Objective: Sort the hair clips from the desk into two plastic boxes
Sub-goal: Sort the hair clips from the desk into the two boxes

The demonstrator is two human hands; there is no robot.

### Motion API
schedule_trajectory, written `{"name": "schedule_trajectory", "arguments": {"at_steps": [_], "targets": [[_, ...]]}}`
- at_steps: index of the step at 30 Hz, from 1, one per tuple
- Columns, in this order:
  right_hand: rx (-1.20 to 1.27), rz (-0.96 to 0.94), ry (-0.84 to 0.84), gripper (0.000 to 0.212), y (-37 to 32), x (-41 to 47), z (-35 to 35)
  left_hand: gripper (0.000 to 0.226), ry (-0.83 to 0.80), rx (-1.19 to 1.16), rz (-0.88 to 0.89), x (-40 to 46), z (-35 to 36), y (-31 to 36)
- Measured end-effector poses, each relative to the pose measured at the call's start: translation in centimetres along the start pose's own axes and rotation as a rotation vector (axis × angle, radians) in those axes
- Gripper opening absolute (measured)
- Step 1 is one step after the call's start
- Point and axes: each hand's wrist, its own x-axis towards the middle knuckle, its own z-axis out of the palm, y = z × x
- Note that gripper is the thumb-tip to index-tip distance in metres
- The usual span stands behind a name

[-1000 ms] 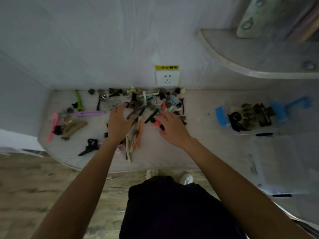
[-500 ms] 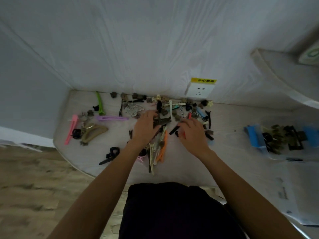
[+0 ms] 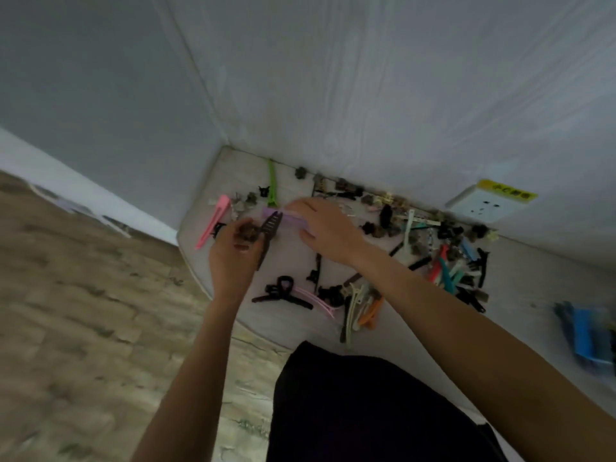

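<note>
Many hair clips [image 3: 443,261] of mixed colours lie scattered over the pale desk [image 3: 293,261] along the wall. My left hand [image 3: 233,258] is at the desk's left end, shut on a dark toothed claw clip [image 3: 270,231] and a small brown clip. My right hand [image 3: 326,228] reaches left beside it, fingers resting on a long purple clip [image 3: 283,216]. A pink clip [image 3: 216,220] and a green clip [image 3: 272,186] lie further left. One plastic box with a blue latch [image 3: 586,331] shows blurred at the right edge.
A wall socket [image 3: 483,205] with a yellow label sits on the wall behind the pile. The desk's rounded front edge runs close to my dark-clothed body [image 3: 366,411]. Wooden floor [image 3: 83,328] lies to the left.
The view swung left; the boxes slid to the right edge. Both hands moved from the middle pile to the desk's left end, and the left hand took hold of dark clips.
</note>
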Motion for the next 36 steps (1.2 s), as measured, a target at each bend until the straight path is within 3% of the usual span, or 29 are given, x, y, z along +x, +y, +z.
{"name": "schedule_trajectory", "arguments": {"at_steps": [5,8,13,17,22,26,29,31,34,36], "targets": [[-0.160,-0.094,-0.257,0.075,-3.6,3.9,2.7,0.031,-0.005,0.032,-0.133,-0.8,-2.8,-2.8],[-0.241,-0.105,-0.267,0.073,-3.5,4.1,3.5,0.032,-0.037,0.029,-0.119,-1.0,-2.6,-3.0],[-0.271,0.106,-0.066,0.058,-1.3,1.0,3.4,0.032,-0.059,-0.014,-0.097,-1.2,-1.5,-2.2],[-0.141,0.356,0.100,0.053,-0.3,-3.0,2.0,0.028,-0.072,-0.009,-0.067,-1.6,-0.8,-0.6],[0.450,0.672,0.321,0.049,0.5,-9.7,-1.4,0.025,-0.115,-0.066,-0.036,-2.7,0.1,2.2],[0.761,0.903,0.560,0.049,2.1,-17.6,-3.2,0.022,-0.291,-0.108,0.037,-4.7,3.3,5.9],[1.007,0.958,0.776,0.063,3.1,-24.1,-4.0,0.022,-0.457,-0.167,0.104,-7.4,7.0,9.6],[1.087,0.963,0.912,0.057,3.8,-28.5,-4.8,0.021,-0.597,-0.199,0.099,-9.9,10.2,12.4],[0.986,0.989,1.076,0.053,4.8,-34.0,-6.2,0.030,-0.811,-0.282,0.086,-14.4,15.3,16.4],[0.853,1.019,1.168,0.055,5.8,-37.5,-7.3,0.030,-0.912,-0.251,0.169,-17.9,18.4,19.1]]}}
